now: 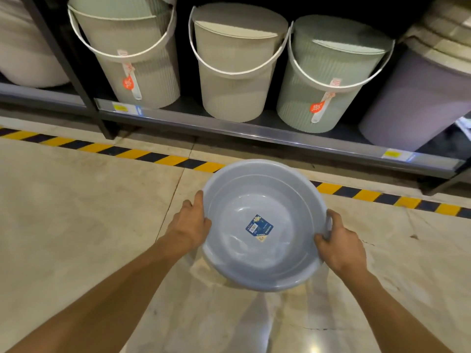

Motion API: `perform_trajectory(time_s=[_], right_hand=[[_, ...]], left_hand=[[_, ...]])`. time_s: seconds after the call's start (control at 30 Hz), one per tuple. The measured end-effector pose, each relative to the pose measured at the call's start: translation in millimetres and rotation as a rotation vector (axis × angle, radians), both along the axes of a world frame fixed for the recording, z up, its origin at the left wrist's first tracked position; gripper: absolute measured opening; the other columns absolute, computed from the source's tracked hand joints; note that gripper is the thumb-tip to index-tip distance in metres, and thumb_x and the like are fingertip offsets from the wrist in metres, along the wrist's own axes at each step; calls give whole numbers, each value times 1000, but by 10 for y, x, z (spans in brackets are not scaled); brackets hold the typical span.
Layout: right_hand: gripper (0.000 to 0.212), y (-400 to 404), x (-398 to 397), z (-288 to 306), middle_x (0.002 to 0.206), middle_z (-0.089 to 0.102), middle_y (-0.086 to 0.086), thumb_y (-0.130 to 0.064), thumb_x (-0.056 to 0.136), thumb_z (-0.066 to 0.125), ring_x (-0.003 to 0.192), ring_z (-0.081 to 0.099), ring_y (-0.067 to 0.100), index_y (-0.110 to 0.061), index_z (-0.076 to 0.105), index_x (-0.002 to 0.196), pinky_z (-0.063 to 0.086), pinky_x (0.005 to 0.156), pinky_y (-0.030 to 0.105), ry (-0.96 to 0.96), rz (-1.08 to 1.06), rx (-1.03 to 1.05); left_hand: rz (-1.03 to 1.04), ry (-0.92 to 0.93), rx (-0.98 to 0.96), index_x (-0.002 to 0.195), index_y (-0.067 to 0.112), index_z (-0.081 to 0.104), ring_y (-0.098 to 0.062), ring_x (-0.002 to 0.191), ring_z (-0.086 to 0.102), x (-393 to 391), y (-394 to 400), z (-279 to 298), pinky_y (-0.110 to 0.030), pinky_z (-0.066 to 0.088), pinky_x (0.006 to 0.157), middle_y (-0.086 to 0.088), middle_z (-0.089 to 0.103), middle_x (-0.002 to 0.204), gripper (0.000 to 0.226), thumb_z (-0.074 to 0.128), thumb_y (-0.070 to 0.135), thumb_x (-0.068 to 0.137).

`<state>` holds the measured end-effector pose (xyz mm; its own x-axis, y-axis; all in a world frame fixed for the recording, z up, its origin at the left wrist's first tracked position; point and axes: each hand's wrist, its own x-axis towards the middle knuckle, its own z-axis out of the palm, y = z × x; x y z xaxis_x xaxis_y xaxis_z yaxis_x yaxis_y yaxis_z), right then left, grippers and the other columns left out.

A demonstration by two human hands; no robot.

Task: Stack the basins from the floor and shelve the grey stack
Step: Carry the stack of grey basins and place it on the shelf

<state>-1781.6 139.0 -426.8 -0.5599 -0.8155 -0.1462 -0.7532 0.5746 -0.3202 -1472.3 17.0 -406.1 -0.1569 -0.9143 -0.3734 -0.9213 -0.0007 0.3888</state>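
Lower centre of the frame, the basin sits between the left hand and right hand, above the floor. Buckets stand on the shelf across the top.

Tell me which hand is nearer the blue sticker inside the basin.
Roughly equal; the left hand looks marginally nearer. It grips the grey basin rim left of the blue sticker; the right hand grips the opposite rim.

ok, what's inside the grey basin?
Only a blue label stuck on the bottom of the basin. An inner rim line hints at nested basins; any beneath are hidden.
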Motion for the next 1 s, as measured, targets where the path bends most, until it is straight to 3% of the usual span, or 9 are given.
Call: perform_trajectory(time_s=[0.1,0.2,0.27,0.57,0.77,1.0], right_hand=[[69,-64,-37,-38,95,59,2,-34,88,61,73,54,27,-38,20,144,51,66,39,-62,0,0],[79,-80,-32,-95,102,53,-1,-33,87,65,79,56,26,-45,13,145,52,71,42,-229,-22,-28],[85,-65,-20,-135,103,53,-2,-29,87,66,82,58,26,-48,8,146,53,73,43,-299,-10,-49],[88,-297,91,206,106,54,-8,-20,87,69,82,58,18,-50,14,147,57,75,44,-324,-5,-158],[90,-578,320,1636,110,63,12,-17,79,64,90,59,38,-46,15,149,50,75,43,-292,117,-177],[85,-1009,1103,4469,123,62,17,-16,79,63,101,58,40,-37,23,152,46,82,42,-301,315,-204]], left_hand=[[-11,5,26,158,30,-4,-33,113,55,-60,-39,-33,-46,48,96,-17,43,137,83,53,27,97],[16,77,36,156,36,-10,-24,94,57,-66,-8,-60,-41,52,86,-14,54,119,92,58,27,96],[30,143,62,155,40,-15,-27,89,61,-48,41,-77,-40,53,83,-13,58,109,95,58,27,96],[105,295,8,157,43,-8,-23,89,55,132,-19,186,-41,50,91,-6,56,113,93,58,23,95],[177,332,-37,155,48,-5,-25,89,54,559,-93,1569,-41,50,88,-3,54,107,94,59,21,92],[308,297,-148,155,47,-5,-22,83,52,1440,7,4268,-34,46,72,2,49,109,95,59,20,90]])
